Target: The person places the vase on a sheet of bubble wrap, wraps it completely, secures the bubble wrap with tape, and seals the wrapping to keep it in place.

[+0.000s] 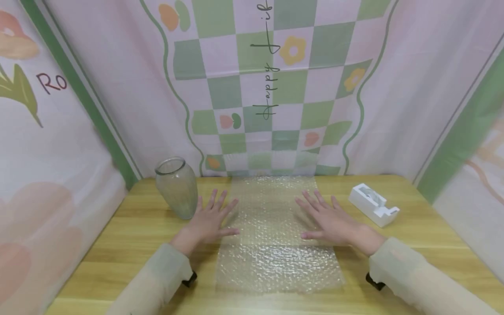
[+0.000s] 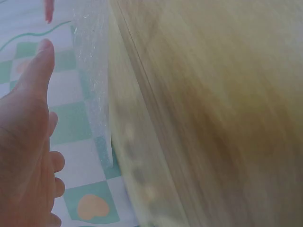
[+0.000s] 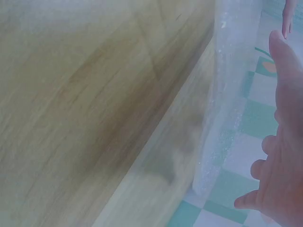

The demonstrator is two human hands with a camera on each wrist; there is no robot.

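A long sheet of clear bubble wrap (image 1: 275, 267) lies flat down the middle of the wooden table, its far end reaching the back edge. My left hand (image 1: 208, 221), fingers spread and straight, hovers palm down by the sheet's left edge. On the other side my right hand (image 1: 330, 221) is spread the same way near the right edge. Both wrist views show the left hand (image 2: 28, 127) and right hand (image 3: 284, 142) holding nothing, raised above the tabletop. Just left of my left hand stands a ribbed glass vase (image 1: 177, 192), upright. Right of my right hand sits a white tape dispenser (image 1: 372, 204).
The wooden table (image 1: 130, 245) ends at a patterned cloth backdrop (image 1: 260, 87) behind it. More printed cloth (image 1: 59, 153) hangs at the left side and also at the right.
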